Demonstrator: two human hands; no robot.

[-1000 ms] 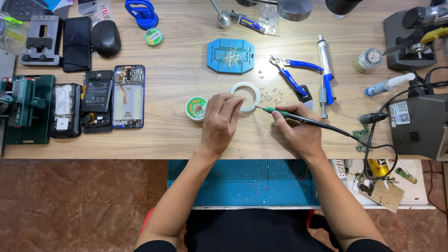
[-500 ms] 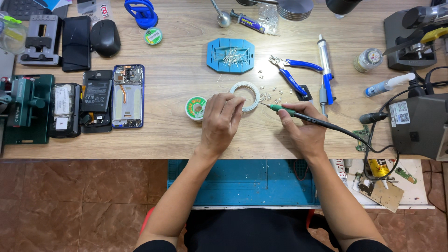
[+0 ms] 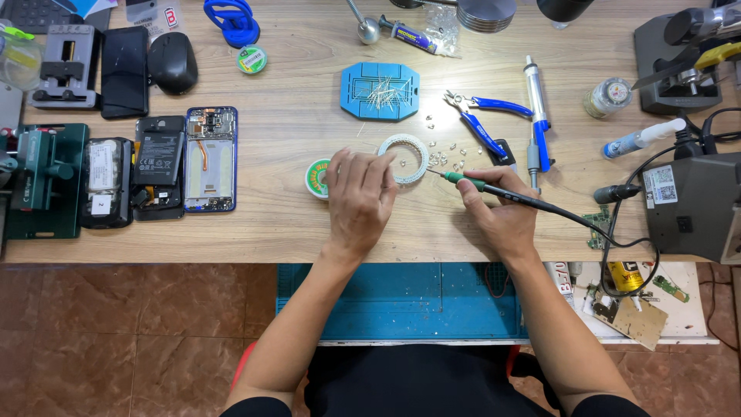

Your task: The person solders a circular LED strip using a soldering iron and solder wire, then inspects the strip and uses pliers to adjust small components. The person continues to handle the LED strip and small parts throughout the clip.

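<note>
While my right hand [image 3: 502, 212] grips the soldering iron [image 3: 494, 189], its tip points left at the white ring [image 3: 403, 158] under my left hand's [image 3: 359, 201] loosely spread fingertips.

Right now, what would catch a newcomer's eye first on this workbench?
At the centre of the wooden bench, the right hand holds a green-handled soldering iron pointed at a white ring, with the left hand resting on the ring's edge. To the left lies an opened phone.

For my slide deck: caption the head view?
Right hand holds soldering iron; left hand rests on white ring.
</note>
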